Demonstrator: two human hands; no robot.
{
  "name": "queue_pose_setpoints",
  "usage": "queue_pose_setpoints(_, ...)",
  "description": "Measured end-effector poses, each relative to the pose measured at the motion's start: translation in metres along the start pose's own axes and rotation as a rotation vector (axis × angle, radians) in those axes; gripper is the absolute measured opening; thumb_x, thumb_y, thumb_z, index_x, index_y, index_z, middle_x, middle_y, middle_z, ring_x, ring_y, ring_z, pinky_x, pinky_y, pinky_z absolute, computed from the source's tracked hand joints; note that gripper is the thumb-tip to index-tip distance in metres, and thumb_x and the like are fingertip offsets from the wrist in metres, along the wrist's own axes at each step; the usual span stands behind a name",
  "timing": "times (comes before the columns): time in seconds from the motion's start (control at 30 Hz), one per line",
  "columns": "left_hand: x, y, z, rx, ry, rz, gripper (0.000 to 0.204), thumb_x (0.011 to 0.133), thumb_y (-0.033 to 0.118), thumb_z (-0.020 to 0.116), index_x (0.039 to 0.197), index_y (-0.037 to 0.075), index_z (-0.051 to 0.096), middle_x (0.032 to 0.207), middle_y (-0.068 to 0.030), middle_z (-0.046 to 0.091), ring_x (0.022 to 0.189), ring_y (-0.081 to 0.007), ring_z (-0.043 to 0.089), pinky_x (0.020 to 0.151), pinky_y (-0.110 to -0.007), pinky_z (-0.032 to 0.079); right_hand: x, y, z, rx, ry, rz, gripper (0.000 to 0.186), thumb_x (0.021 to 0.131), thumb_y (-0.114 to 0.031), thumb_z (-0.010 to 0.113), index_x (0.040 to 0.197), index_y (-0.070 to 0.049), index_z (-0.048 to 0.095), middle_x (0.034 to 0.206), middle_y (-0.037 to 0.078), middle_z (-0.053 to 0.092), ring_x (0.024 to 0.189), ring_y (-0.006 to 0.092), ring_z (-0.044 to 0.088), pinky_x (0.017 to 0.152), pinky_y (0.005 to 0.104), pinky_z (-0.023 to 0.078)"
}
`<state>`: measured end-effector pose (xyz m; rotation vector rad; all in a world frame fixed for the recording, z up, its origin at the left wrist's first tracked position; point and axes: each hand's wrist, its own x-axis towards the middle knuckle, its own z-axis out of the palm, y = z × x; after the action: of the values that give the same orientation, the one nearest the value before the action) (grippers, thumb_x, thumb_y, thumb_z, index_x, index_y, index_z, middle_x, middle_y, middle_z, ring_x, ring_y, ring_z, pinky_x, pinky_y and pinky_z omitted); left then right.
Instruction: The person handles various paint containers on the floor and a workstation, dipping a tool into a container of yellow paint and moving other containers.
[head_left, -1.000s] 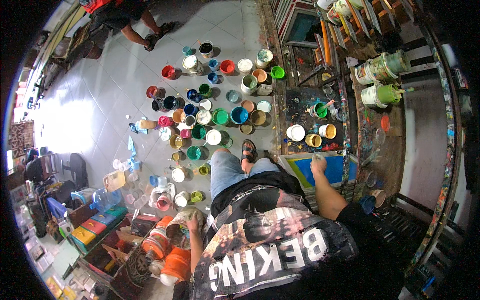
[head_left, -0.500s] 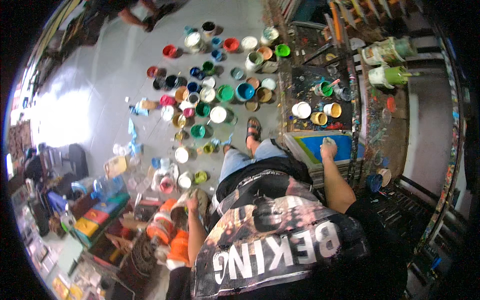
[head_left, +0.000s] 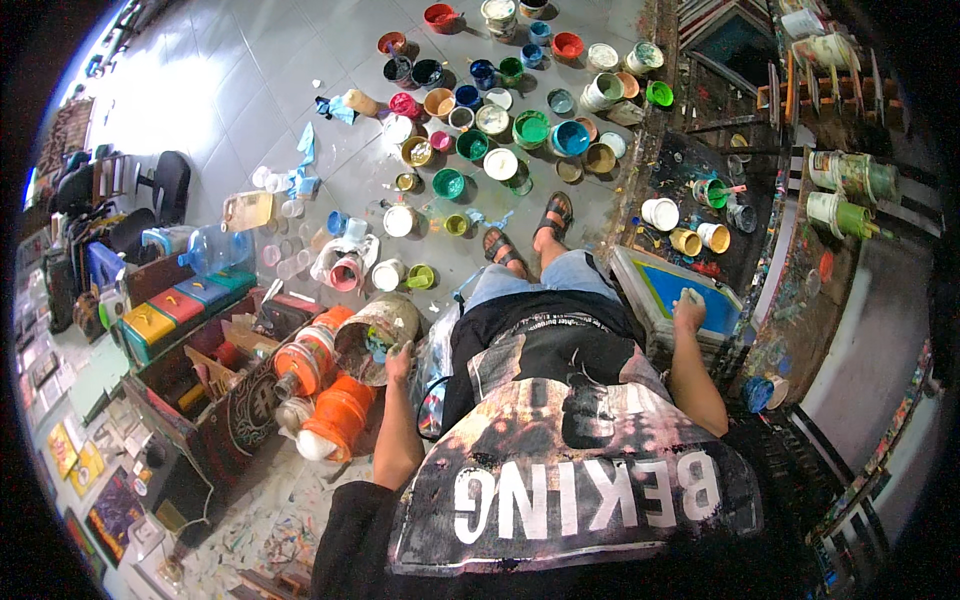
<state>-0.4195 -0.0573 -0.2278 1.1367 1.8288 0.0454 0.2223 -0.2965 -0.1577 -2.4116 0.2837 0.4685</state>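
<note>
My left hand [head_left: 398, 364] is beside the mouth of a large grey, paint-stained bucket [head_left: 405, 318], which lies tilted. Its fingers look curled; whether they grip the rim or something in front of it I cannot tell. Inside the bucket a bluish, crumpled thing [head_left: 379, 343] shows. Over at the right, my right hand [head_left: 689, 312] is closed around a small pale thing [head_left: 690, 296], too small to name. It is above a framed screen [head_left: 650, 290] with a blue middle and a yellow-green border, leaning beside my legs.
Several open paint pots [head_left: 501, 164] in many colours stand on the grey tiled floor ahead. Orange buckets [head_left: 338, 415] and a wooden crate [head_left: 175, 400] are at left. A dark paint-spattered bench [head_left: 675, 165] bears more pots at right. A water bottle [head_left: 215, 252] lies behind coloured boxes.
The view has turned, so the floor pots appear higher and further right. Both feet now show. My left hand remains by the bucket and my right hand by the screen.
</note>
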Motion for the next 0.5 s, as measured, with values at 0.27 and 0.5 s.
queue_pose_setpoints(0.27, -0.003, 0.013, -0.001, -0.091, -0.068, -0.105, 0.063, 0.075, 0.035, 0.071, 0.115, -0.009, 0.053, 0.107, -0.0177, 0.062, 0.098, -0.0229, 0.058, 0.085, -0.032, 0.044, -0.005, 0.051, 0.007, -0.038, 0.008, -0.041, 0.034, 0.086, -0.022, 0.061, 0.111, 0.001, 0.057, 0.096, 0.013, 0.065, 0.066, 0.0163, 0.061, 0.059, 0.0281, 0.051)
queue_pose_setpoints(0.5, 0.043, -0.028, -0.035, -0.038, -0.037, 0.053, 0.059, 0.077, 0.036, 0.068, 0.117, -0.005, 0.054, 0.115, -0.0172, 0.059, 0.107, -0.0259, 0.055, 0.090, -0.032, 0.041, -0.019, 0.101, 0.006, -0.440, 0.041, -0.652, 0.034, 0.084, -0.023, 0.063, 0.108, 0.001, 0.060, 0.085, 0.008, 0.063, 0.060, 0.0138, 0.055, 0.055, 0.0283, 0.048)
